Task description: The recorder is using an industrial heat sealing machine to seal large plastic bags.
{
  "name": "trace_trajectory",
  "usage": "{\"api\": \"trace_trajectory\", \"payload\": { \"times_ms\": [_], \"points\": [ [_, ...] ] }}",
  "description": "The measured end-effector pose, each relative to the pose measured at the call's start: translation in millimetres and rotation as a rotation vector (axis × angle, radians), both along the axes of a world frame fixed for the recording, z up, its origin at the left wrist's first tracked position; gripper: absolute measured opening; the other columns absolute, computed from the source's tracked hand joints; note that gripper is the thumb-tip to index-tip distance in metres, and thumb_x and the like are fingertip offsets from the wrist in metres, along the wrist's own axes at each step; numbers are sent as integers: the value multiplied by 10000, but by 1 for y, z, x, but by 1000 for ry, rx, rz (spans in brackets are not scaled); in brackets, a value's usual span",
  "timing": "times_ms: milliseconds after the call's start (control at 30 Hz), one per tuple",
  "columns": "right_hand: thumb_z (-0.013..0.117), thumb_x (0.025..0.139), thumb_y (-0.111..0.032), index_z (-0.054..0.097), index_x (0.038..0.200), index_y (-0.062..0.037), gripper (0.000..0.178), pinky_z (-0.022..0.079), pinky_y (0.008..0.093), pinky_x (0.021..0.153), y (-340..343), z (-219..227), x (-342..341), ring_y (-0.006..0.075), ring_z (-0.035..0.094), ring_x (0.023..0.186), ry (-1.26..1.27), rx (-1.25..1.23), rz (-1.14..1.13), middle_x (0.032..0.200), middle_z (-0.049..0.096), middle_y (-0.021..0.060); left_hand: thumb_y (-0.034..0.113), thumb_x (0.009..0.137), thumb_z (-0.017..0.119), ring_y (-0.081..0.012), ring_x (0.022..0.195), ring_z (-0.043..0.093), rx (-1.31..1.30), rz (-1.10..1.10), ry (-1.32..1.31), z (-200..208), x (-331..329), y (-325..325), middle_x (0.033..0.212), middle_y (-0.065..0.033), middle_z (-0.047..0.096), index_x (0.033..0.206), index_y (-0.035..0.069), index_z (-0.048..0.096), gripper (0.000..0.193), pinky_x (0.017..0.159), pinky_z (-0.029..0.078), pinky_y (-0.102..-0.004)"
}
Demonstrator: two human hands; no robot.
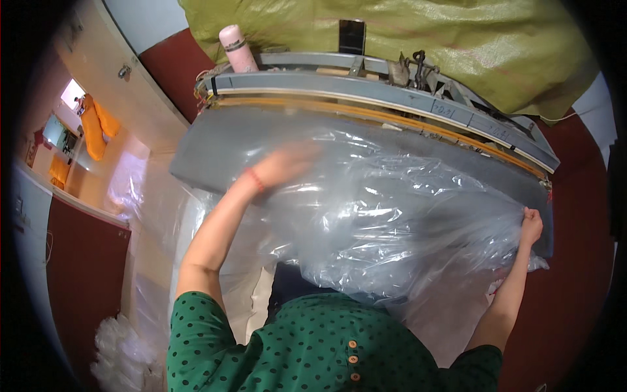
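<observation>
A wide clear plastic sheet (372, 212) lies crumpled and shiny over the grey worktop (206, 147) and hangs down over its near edge, toward my body. At the right end, my right hand (532, 227) is closed on the sheet's edge, and folds fan out from that grip. My left hand (290, 163), with a red band at its wrist, is over the left-middle part of the sheet. Motion smears its fingers, so whether they grip or touch the plastic cannot be made out.
Along the worktop's far side runs a long grey metal bar frame (326, 85) with an orange strip. A pink bottle (238, 51) and a dark flat rectangle (352, 37) are behind it. Yellow-green sheeting (470, 46) covers the back. Crumpled plastic (124, 353) lies lower left, below a door (124, 85).
</observation>
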State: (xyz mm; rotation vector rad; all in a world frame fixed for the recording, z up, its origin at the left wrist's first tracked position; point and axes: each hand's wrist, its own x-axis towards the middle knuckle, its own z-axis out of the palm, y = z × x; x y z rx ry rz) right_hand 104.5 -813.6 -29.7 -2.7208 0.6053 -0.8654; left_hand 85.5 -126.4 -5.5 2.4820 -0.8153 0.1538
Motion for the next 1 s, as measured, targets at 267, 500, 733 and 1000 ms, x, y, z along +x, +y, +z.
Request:
{"api": "trace_trajectory", "payload": {
  "times_ms": [267,500,733,1000],
  "points": [
    [582,771,-305,576,788,-61,244,423,384,601,11,7,-12,309,565,680,-22,28,-28,731,597,127,143,727,591,-345,1246,205,-160,809,-594,0,4,28,1333,-201,247,1236,-8,324,594,1001,228,-427],
    [572,783,-305,574,780,-63,242,422,376,584,0,2,-5,299,565,663,9,59,-2,722,599,120,219,785,563,-316,1162,372,356,278,-166,10,-89,20,1207,-144,448,1170,32,457,441,931,325,-368],
    [560,789,-319,575,791,-64,255,421,385,588,0,1,-3,310,564,674,13,28,9,731,602,118,272,792,528,-310,894,527,235,517,-22,14,-77,33,949,-150,564,1109,62,494,382,720,432,-371],
    [550,792,-342,573,798,-66,277,421,399,594,-13,-9,0,320,562,688,22,-42,5,744,600,130,155,805,501,-241,659,593,-284,614,456,14,-118,21,791,-90,618,884,33,590,170,580,464,-336]
  ]
}}
